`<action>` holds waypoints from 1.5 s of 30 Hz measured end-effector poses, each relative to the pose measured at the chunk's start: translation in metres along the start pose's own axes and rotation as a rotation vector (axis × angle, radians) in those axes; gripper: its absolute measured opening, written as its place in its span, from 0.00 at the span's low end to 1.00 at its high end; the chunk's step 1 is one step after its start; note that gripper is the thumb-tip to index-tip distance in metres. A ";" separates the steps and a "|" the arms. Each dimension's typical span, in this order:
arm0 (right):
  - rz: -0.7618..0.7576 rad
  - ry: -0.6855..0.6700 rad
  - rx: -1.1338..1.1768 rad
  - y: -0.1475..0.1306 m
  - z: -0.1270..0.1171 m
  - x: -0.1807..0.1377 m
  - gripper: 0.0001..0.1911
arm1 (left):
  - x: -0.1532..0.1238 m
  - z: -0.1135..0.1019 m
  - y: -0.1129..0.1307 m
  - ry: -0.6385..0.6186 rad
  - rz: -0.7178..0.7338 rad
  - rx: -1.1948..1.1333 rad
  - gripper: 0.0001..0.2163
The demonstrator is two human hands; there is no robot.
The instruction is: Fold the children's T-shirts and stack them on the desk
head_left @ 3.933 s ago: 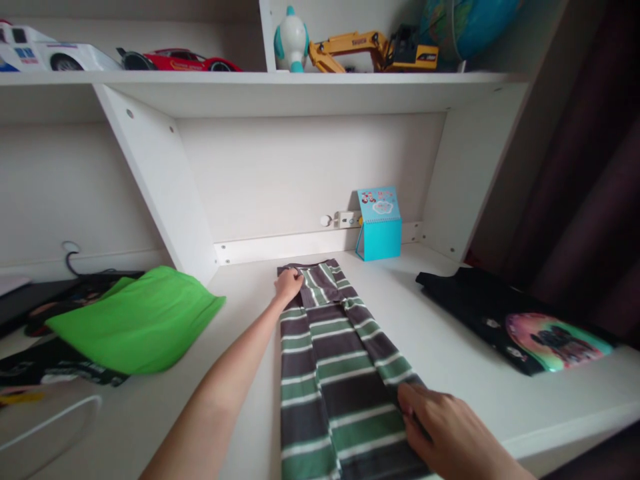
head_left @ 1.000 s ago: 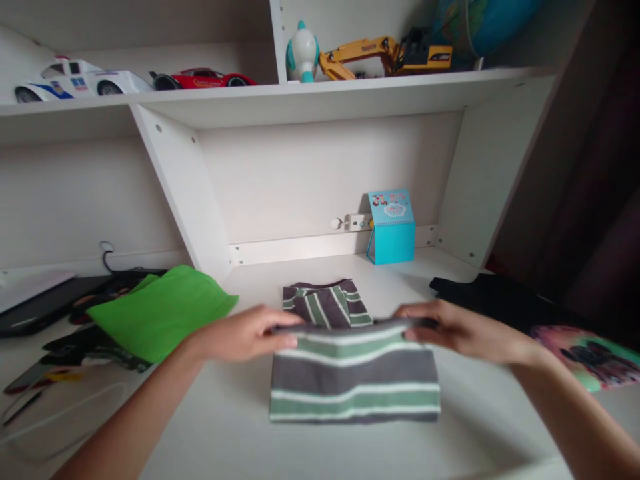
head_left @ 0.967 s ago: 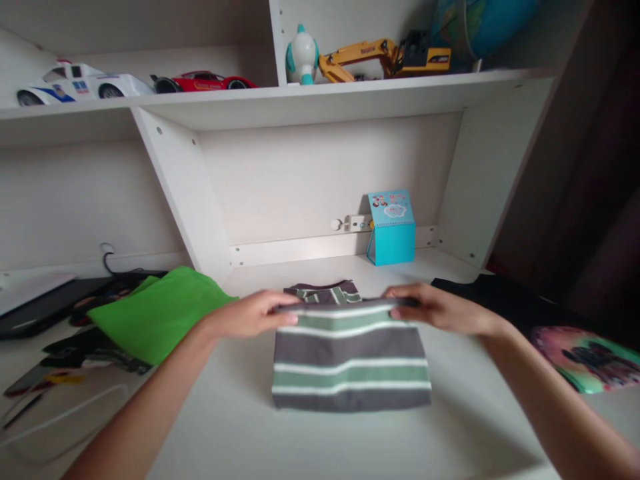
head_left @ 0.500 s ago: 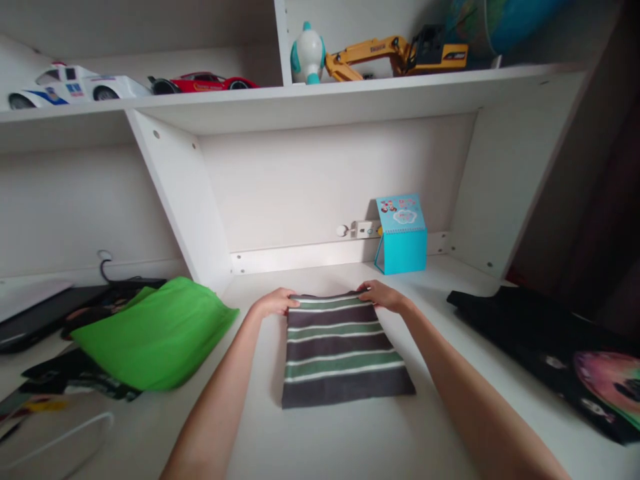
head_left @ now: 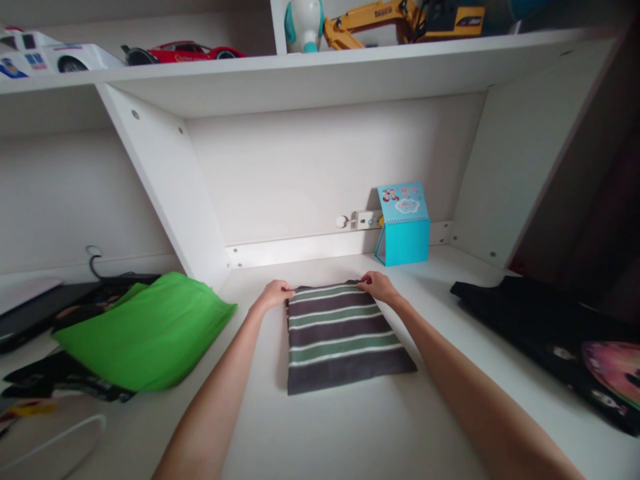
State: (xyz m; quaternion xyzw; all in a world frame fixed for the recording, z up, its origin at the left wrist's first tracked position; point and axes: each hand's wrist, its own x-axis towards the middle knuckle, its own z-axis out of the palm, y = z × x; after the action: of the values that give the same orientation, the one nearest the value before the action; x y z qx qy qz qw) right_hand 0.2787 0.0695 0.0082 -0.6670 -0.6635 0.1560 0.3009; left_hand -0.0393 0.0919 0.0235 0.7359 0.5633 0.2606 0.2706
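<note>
A folded striped cloth garment [head_left: 345, 337], dark grey and green with white lines, lies flat on the white desk [head_left: 300, 440]. Its exact kind cannot be made out. At its far left corner, my left hand [head_left: 276, 293] pinches the edge between thumb and fingers. My right hand [head_left: 379, 287] grips the far right corner in the same way. The far edge is slightly rumpled between the hands, while the near edge rests on the desk.
Left of my arms lies a bright green cloth [head_left: 155, 333] over dark items. On the right is a black garment [head_left: 540, 347] with a colourful print. A blue desk calendar [head_left: 406, 241] stands behind, near a power strip [head_left: 367, 219]. Overhead, a shelf [head_left: 320, 80] holds a toy excavator [head_left: 400, 20] and cars.
The view has tilted down and shifted slightly. Both hands keep hold of the striped garment's far corners, and the garment has turned a little.
</note>
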 end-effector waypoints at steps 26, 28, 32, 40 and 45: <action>-0.003 0.000 -0.033 -0.013 -0.003 0.008 0.09 | -0.012 -0.019 0.013 -0.103 -0.127 -0.152 0.10; 0.013 0.005 -0.039 -0.013 0.004 0.007 0.11 | -0.011 -0.015 0.011 -0.083 -0.140 -0.154 0.08; 0.042 -0.007 -0.042 -0.015 0.014 0.003 0.14 | -0.008 -0.007 0.008 -0.049 -0.128 -0.146 0.09; -0.039 0.002 0.060 -0.042 -0.035 -0.003 0.06 | -0.020 -0.043 0.045 -0.085 0.085 -0.180 0.17; -0.364 0.280 0.267 -0.096 -0.119 -0.045 0.07 | -0.043 -0.082 0.092 0.221 0.416 -0.296 0.24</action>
State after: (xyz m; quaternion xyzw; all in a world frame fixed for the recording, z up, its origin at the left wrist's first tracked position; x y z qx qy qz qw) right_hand 0.2719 -0.0032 0.1495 -0.5062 -0.6977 0.0917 0.4985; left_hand -0.0421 0.0384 0.1429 0.7556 0.3818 0.4685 0.2527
